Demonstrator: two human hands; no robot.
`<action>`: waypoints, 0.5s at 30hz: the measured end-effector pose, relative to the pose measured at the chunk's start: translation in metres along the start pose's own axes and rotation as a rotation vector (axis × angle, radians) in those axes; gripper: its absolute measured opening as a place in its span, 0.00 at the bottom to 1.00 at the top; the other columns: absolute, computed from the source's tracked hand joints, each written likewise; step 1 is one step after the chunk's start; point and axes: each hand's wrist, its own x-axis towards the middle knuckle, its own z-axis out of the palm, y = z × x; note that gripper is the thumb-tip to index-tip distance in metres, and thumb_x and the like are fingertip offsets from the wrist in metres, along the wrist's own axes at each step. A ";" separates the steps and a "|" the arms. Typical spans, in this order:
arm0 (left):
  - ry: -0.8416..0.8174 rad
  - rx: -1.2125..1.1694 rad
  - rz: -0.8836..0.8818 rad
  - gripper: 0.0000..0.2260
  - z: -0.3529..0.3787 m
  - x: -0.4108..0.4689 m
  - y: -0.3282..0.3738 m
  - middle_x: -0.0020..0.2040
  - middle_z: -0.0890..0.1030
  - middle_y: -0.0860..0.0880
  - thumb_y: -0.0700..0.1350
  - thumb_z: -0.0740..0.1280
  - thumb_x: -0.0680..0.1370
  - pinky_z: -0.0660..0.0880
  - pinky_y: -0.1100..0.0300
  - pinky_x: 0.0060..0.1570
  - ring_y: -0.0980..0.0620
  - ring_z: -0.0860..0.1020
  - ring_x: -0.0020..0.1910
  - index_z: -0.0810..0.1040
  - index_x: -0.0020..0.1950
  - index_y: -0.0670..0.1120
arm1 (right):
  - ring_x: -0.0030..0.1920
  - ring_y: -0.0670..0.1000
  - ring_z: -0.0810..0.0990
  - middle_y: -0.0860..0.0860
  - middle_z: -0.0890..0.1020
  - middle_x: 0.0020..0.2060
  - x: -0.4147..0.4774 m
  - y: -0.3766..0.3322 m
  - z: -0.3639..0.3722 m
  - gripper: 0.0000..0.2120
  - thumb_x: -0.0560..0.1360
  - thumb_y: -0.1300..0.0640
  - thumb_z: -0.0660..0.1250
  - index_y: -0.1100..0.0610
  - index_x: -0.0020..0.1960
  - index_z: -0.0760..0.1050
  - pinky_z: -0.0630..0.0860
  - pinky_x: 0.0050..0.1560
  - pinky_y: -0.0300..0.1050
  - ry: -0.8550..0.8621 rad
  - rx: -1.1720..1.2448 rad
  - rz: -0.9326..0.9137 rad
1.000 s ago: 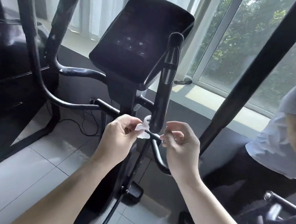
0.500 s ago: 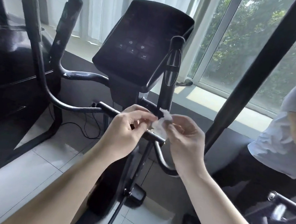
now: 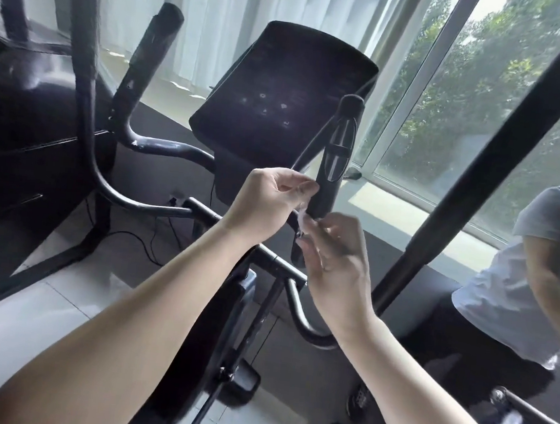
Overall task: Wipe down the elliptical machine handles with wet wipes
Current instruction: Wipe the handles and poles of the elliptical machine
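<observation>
A black elliptical machine fills the middle, its dark console (image 3: 282, 99) tilted toward me. The short right handle (image 3: 337, 155) stands upright just beyond my hands; the short left handle (image 3: 149, 59) rises at the upper left. Between my hands hangs a small, blurred white wet wipe (image 3: 302, 219). My left hand (image 3: 269, 204) pinches its upper end near the base of the right handle. My right hand (image 3: 332, 254) pinches its lower end, slightly nearer to me. A horizontal bar (image 3: 203, 213) runs under my left wrist.
A long black moving arm (image 3: 473, 182) slants across the right side. Another person in a light shirt (image 3: 518, 279) bends at the right edge. Dark furniture (image 3: 22, 139) stands at the left, with cables on the tiled floor (image 3: 22, 317). Windows and curtains lie behind.
Both hands have risen from the horizontal bar toward the base of the right handle. The wipe, bunched before, is now stretched between the two hands.
</observation>
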 end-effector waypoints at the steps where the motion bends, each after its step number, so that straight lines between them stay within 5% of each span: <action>1: 0.006 0.003 -0.002 0.07 0.001 0.001 0.000 0.39 0.86 0.56 0.47 0.74 0.79 0.77 0.68 0.41 0.60 0.84 0.40 0.87 0.51 0.44 | 0.47 0.55 0.78 0.57 0.77 0.52 -0.001 0.000 0.000 0.16 0.78 0.67 0.72 0.60 0.65 0.83 0.80 0.49 0.51 -0.002 -0.026 -0.005; 9: -0.010 0.015 -0.021 0.06 0.002 0.008 0.000 0.45 0.87 0.53 0.48 0.76 0.77 0.81 0.61 0.50 0.58 0.85 0.45 0.86 0.50 0.47 | 0.41 0.56 0.78 0.53 0.79 0.43 -0.025 0.004 0.006 0.16 0.70 0.76 0.75 0.59 0.51 0.87 0.78 0.42 0.54 -0.122 -0.148 -0.029; 15: -0.031 0.003 -0.023 0.07 0.001 0.008 0.001 0.41 0.87 0.51 0.47 0.75 0.77 0.77 0.69 0.51 0.57 0.85 0.46 0.86 0.52 0.46 | 0.42 0.54 0.77 0.54 0.79 0.41 0.026 0.001 -0.005 0.05 0.76 0.67 0.76 0.61 0.50 0.87 0.76 0.47 0.45 0.009 -0.100 -0.009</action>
